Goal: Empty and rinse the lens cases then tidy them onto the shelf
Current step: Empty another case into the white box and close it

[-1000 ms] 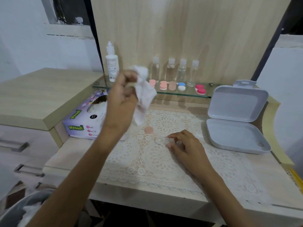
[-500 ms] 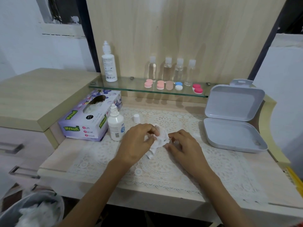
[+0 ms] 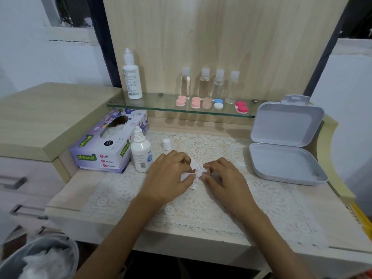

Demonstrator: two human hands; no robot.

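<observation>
My view is softly, evenly lit. Bottles (image 3: 209,81) cast pale shadows on the far panel (image 3: 221,37). Edges bow; the near-left bin (image 3: 40,258) blurs.

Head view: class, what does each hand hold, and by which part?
The left hand pinches the crumpled tissue at its left side; the right hand touches its right edge, grip unclear.

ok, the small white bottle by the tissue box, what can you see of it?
The small white bottle stands upright on the lace mat, hard by the tissue box; contact unclear. Opaque white plastic by the look, rounded shoulders, ribbed neck, bare nozzle: uncapped. A white cap stands apart to its right. Label carries fine print, a barcode low down, a blue mark at its right edge. Fill level hidden. The left hand, gripping a tissue, is close but not touching.
</observation>
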